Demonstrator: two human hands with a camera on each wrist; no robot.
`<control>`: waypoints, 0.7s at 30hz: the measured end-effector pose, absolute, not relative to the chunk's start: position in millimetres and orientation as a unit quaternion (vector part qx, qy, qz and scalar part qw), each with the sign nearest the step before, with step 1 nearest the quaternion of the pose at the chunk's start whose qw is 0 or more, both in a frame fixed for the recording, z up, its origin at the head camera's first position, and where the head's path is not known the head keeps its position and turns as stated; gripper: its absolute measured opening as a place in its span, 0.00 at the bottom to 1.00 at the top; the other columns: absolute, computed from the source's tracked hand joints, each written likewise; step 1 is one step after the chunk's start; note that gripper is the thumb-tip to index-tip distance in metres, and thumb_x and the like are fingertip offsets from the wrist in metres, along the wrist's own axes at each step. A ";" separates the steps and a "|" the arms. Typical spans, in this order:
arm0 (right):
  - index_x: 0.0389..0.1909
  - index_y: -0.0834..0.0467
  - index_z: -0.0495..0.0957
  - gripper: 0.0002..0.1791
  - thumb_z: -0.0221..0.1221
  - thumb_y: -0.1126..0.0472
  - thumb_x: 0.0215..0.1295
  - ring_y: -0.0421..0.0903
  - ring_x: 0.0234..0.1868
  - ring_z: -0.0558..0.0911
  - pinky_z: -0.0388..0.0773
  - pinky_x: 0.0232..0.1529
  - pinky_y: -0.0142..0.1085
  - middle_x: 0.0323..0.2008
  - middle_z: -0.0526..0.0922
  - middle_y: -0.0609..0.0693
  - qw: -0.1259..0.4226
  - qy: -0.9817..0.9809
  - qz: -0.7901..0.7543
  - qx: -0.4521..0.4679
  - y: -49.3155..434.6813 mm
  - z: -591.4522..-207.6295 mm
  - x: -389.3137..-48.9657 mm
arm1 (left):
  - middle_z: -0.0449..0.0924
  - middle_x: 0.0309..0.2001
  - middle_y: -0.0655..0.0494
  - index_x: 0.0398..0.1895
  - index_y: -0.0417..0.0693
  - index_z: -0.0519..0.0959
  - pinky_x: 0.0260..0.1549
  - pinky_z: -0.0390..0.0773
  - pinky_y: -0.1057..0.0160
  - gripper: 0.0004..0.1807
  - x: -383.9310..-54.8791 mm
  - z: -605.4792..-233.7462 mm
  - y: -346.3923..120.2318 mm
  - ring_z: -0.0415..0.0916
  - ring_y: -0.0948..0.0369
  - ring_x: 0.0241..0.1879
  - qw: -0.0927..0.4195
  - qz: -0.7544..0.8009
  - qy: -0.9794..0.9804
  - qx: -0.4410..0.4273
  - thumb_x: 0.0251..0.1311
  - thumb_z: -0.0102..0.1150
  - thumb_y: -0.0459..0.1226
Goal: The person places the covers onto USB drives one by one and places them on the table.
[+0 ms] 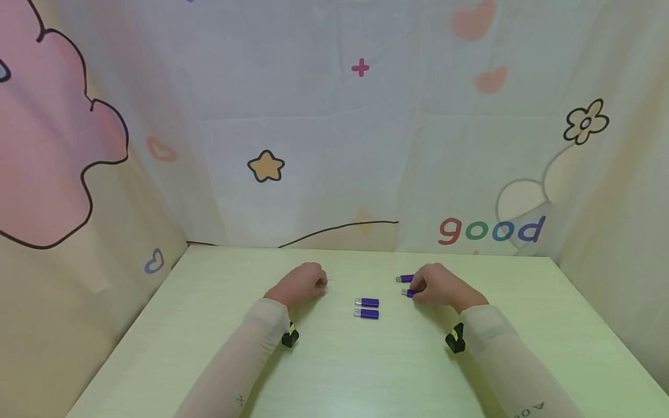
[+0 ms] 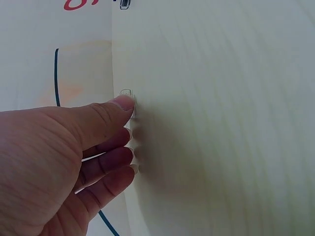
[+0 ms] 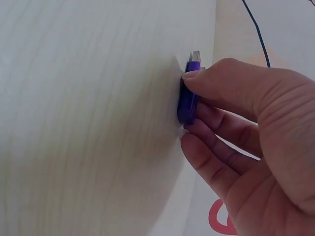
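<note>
In the head view, my right hand (image 1: 439, 285) pinches a purple USB flash drive (image 1: 407, 293), its metal plug pointing left. The right wrist view shows the thumb on the side of this flash drive (image 3: 188, 101). A second purple flash drive (image 1: 404, 278) lies just behind it, partly hidden by the fingers. My left hand (image 1: 301, 284) is low at the tabletop with curled fingers. A small clear piece (image 2: 126, 92) pokes out past its thumb tip; most of it is hidden, and I cannot tell what it is.
Between the hands, two more purple flash drives, a rear one (image 1: 370, 302) and a front one (image 1: 369, 314), lie parallel on the pale table (image 1: 360, 371). A printed curtain (image 1: 324, 191) rises along the table's back edge and both sides.
</note>
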State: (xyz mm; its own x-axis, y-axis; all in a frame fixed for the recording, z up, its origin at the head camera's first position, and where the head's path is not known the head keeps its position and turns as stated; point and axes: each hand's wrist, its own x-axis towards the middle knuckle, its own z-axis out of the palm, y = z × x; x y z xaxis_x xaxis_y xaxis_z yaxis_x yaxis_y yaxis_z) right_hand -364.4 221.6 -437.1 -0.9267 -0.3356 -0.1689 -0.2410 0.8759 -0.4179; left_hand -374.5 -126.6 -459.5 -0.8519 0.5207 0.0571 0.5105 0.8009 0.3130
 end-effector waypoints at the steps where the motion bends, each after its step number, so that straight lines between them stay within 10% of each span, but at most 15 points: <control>1: 0.42 0.54 0.89 0.09 0.72 0.62 0.61 0.46 0.41 0.79 0.83 0.54 0.46 0.40 0.85 0.49 0.120 0.961 -0.198 -0.151 221.4 -436.8 -364.5 | 0.84 0.36 0.57 0.36 0.46 0.88 0.45 0.81 0.59 0.02 -374.1 -459.2 -126.5 0.74 0.63 0.36 0.015 0.160 0.948 0.273 0.62 0.70 0.34; 21: 0.36 0.52 0.88 0.07 0.74 0.63 0.57 0.46 0.37 0.79 0.83 0.50 0.43 0.33 0.84 0.47 0.126 0.964 -0.178 -0.152 215.2 -436.4 -368.4 | 0.71 0.22 0.62 0.20 0.51 0.77 0.31 0.68 0.65 0.12 -372.2 -457.1 -127.1 0.66 0.63 0.28 0.026 0.156 0.949 0.274 0.58 0.63 0.30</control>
State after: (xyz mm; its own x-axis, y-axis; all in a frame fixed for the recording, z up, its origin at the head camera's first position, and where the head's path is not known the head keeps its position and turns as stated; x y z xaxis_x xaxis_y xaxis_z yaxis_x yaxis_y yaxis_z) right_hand -368.4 215.2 -436.4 -0.9221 -0.3376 -0.1893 -0.2480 0.8909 -0.3806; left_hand -372.2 -127.1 -457.1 -0.8486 0.5278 0.0351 0.5114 0.8016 0.3097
